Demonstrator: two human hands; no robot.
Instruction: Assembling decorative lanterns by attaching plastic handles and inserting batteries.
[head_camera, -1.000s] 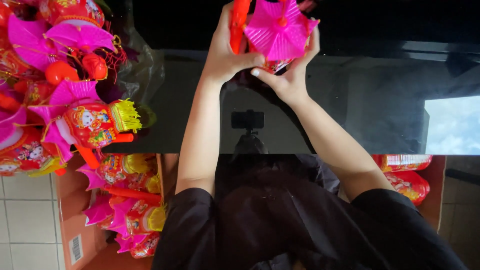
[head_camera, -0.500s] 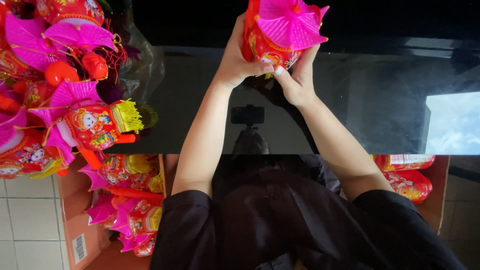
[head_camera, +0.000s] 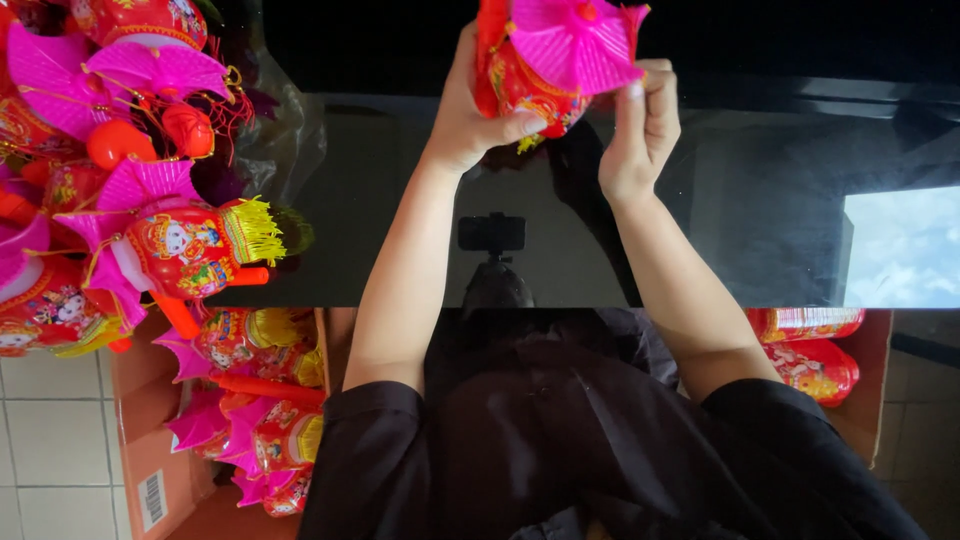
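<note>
A red toy lantern (head_camera: 530, 85) with a pink pleated top (head_camera: 575, 45) is held over the glossy black table (head_camera: 760, 220) at the far edge of the head view. My left hand (head_camera: 470, 105) grips its red body from the left, thumb across the front. My right hand (head_camera: 640, 125) pinches the pink top's edge on the right. A yellow fringe peeks out under the lantern.
A heap of finished red and pink lanterns (head_camera: 130, 200) with yellow tassels lies on the table's left side. An open cardboard box (head_camera: 150, 470) with more lanterns sits on the tiled floor below left. Another box with red lantern parts (head_camera: 815, 350) is at right.
The lantern has been turned so its pink top faces right, and my right hand has shifted from under it to pinching the pink top's edge.
</note>
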